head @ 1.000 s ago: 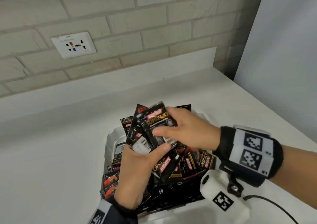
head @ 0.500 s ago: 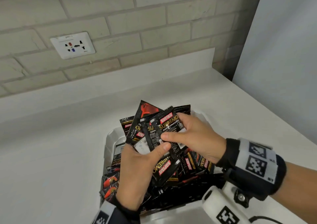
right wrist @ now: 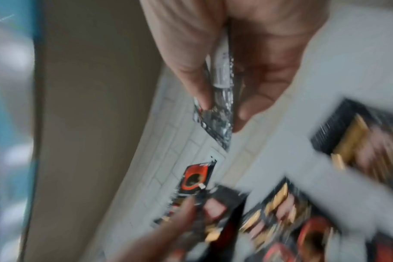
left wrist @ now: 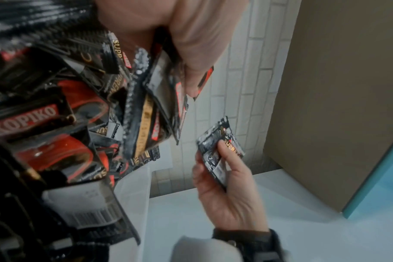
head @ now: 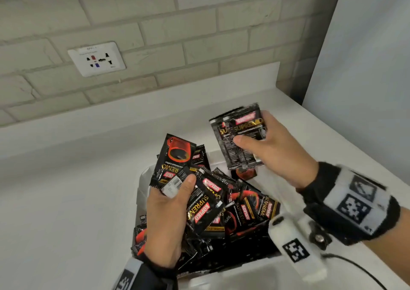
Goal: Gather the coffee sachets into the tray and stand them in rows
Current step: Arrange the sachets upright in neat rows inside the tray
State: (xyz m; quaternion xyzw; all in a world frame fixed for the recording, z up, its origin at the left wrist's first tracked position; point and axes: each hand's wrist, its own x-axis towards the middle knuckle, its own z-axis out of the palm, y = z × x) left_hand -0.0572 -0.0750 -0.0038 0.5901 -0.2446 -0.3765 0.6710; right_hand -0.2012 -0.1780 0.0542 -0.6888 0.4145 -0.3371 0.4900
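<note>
right hand (head: 275, 149): pinches a small stack of glossy black foil coffee sachets (head: 240, 137), thumb across the printed face, fingers behind; held in the air above the far end of the tray. Count of sachets in the pinch unclear, at least two edges show.
left hand (head: 168, 214): curled round a fanned bunch of black-and-red sachets (head: 177, 163), thumb on top near a barcode; held over the heap, just left of the right hand and apart from it.
tray: white plastic tray (head: 142, 178) under both hands, on the white worktop (head: 66, 201); only its left wall and near rim show.
loose heap (head: 244, 209): black sachets lying flat and crossed every which way in the tray, between and below the hands. No rows visible yet.
step, my read: squaring small stacks, then standing them on edge.
how to do well: tap the right-hand stack's bottom edge level before lowering; set it against the tray's far wall so it has support; clear flat sachets from that spot first, or the stack will tip.
risk: foil is slick, so a loose pinch lets the stack fan out; keep the thumb centred.
left bunch: align all prints one way before it follows.
</note>
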